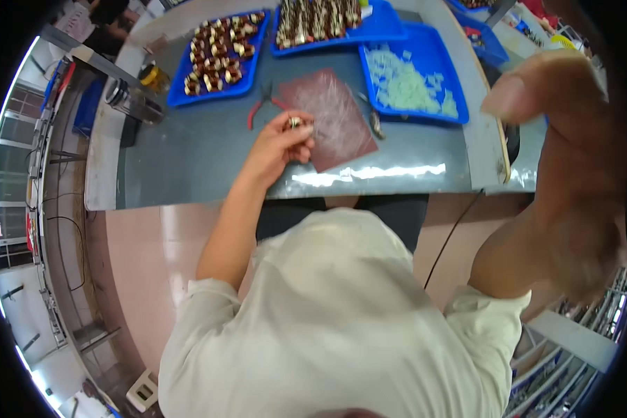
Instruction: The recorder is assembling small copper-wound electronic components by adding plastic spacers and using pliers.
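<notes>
Holding a small shiny piece (295, 122) between thumb and fingers, the left hand (277, 148) sits over the left side of a reddish-brown sheet (338, 122) on the gray surface (188, 157); its grip is closed on that piece. The right hand (561, 104) is raised at far right, close to the view and blurred, so I cannot tell whether its grip is clamped on anything. Red-handled pliers (253, 114) lie just left of the sheet; a blue tray (244, 86) of dark-and-gold pieces (216, 61) stands beyond them. The step in hand looks like working on one single piece; the next move seems to call for a steady pinch and the right hand lowered toward it.
</notes>
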{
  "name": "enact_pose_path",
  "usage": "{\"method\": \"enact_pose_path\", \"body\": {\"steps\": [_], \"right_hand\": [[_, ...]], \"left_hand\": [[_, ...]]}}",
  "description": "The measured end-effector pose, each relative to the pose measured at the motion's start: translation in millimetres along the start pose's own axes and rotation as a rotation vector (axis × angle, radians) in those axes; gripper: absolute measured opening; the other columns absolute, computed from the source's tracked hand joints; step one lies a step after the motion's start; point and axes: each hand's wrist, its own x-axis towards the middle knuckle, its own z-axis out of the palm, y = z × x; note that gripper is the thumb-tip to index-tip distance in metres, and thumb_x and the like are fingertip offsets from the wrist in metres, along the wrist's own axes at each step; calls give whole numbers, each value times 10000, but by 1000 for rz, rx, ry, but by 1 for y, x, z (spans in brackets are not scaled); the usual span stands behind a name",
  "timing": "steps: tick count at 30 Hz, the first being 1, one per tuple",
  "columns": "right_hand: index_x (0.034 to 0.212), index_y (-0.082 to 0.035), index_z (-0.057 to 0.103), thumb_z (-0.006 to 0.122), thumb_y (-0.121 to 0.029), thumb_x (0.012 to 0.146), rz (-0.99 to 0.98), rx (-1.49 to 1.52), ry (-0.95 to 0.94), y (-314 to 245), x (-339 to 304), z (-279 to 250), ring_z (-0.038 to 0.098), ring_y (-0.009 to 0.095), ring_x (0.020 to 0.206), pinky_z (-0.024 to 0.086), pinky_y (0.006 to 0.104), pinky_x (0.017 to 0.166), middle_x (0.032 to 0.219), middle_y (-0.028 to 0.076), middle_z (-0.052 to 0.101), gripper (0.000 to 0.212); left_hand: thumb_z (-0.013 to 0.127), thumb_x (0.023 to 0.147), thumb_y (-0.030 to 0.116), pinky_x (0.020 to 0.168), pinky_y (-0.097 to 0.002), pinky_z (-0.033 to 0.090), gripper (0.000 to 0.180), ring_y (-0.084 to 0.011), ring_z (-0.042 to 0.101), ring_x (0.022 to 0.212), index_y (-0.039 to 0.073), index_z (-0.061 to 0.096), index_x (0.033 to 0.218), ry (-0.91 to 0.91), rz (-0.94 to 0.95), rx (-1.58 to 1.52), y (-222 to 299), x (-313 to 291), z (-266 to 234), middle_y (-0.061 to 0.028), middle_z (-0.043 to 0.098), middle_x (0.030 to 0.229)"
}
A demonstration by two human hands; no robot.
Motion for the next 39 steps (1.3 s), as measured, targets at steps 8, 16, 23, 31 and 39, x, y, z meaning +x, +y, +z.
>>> {"method": "enact_pose_path", "body": {"steps": [8,16,23,31,39], "right_hand": [[1314,60,617,822,-405,849,676,-592,-236,139,-157,68,587,428,1259,471,486,1034,1368,264,621,689],[1140,96,596,748,-660,808,587,-890,-230,189,-147,122,571,438,1119,392,596,1057,1148,261,626,840],[1066,-5,676,760,-318,898,499,-975,-251,208,-143,111,626,364,997,449,547,995,1037,166,670,364],[1017,2,672,755,-179,879,517,-700,-448,166,-159,70,615,376,1028,487,469,884,1143,166,654,242],[1237,13,604,822,-327,816,601,-753,-259,141,-165,67,551,409,1180,426,517,1004,1280,210,597,583]], "left_hand": [[750,914,58,580,-210,483,205,-52,560,636,55,650,1093,36,49,256,7,-2,1,7,628,795],[741,928,62,616,-207,484,213,-47,571,664,60,652,1121,56,-6,270,3,6,-9,20,612,820],[727,930,47,621,-222,511,223,-62,604,678,47,639,1136,33,-4,206,3,14,-13,3,622,823],[734,918,13,624,-224,490,247,-58,582,677,58,632,1138,70,4,239,13,15,-10,16,604,847],[720,930,35,605,-250,548,212,-93,640,659,43,652,1131,87,-89,229,9,10,-9,-39,668,833]]}}
